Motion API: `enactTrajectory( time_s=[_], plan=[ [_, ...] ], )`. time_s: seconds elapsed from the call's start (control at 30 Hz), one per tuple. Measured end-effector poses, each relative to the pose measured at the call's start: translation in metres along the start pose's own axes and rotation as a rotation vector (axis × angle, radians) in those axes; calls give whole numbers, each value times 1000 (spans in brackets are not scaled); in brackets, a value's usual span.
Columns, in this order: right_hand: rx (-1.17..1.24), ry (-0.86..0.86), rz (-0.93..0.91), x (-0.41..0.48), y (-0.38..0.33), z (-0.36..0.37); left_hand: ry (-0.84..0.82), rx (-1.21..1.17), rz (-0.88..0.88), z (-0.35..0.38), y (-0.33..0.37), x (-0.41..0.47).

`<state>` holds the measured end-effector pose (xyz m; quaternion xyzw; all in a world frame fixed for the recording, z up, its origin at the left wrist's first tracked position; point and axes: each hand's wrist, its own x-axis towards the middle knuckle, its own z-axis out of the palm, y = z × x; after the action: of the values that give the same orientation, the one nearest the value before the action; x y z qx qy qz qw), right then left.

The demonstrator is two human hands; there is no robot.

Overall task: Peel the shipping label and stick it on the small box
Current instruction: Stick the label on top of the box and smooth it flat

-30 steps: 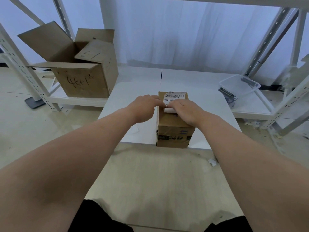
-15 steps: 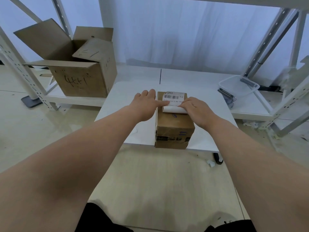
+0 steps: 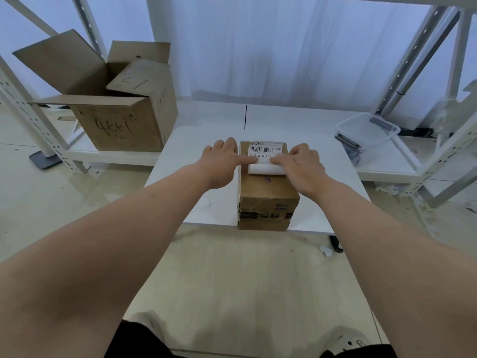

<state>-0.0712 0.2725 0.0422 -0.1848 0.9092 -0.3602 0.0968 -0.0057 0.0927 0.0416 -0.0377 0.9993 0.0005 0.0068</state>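
The low white rectangular table carries one small brown cardboard box, standing at its near edge, under your right hand and just right of your left hand.

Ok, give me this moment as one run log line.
step: sticking label on small box | label: far part flat on top, near edge curled | left hand: finger presses label | right hand: grips curled edge

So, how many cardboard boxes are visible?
2: the small box on the white table, and a large open box on the low shelf at left. None looks hidden.
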Motion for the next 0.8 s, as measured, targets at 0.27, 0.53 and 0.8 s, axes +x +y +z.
enactTrajectory(
  time_s=[0.27, 0.53, 0.8],
  plan=[
    [126, 53, 110, 11, 13, -1, -16, -95, -95, 0, -3, 7],
    [446, -3, 148, 16, 3, -2, 85, -921, -363, 5, 2, 12],
    [372, -27, 278, 37, -9, 11, 6, -1088, -476, 18, 15, 38]
  ],
)
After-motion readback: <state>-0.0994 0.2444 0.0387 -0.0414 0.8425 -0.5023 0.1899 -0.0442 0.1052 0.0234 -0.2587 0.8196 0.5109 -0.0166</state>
